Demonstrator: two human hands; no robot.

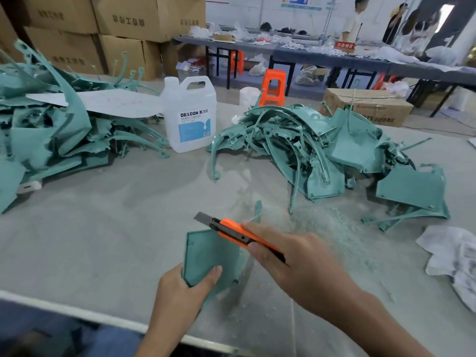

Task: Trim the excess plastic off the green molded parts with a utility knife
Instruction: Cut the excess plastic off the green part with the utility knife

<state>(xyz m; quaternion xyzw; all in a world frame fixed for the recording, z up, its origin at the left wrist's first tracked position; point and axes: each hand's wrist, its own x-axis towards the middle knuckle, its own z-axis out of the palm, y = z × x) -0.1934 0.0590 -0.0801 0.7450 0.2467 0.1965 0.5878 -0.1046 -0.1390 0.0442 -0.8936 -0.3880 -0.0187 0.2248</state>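
My left hand [184,289] grips the lower corner of a flat green molded part [210,253], thumb on its face, holding it upright above the table. In my right hand [291,261] is an orange utility knife [231,229]; its grey blade sticks out to the upper left, just above the part's top edge. A thin green strip [257,211] rises from the part's upper right corner behind the knife. One pile of green parts [322,153] lies at the right, another [46,132] at the left.
A white DEXCON jug [189,114] stands between the piles. Green shavings [332,225] litter the grey table to the right. Crumpled paper [453,256] lies at the right edge. Cardboard boxes [103,24] are stacked behind; an orange stool [273,86] and a person [354,19] at a far bench.
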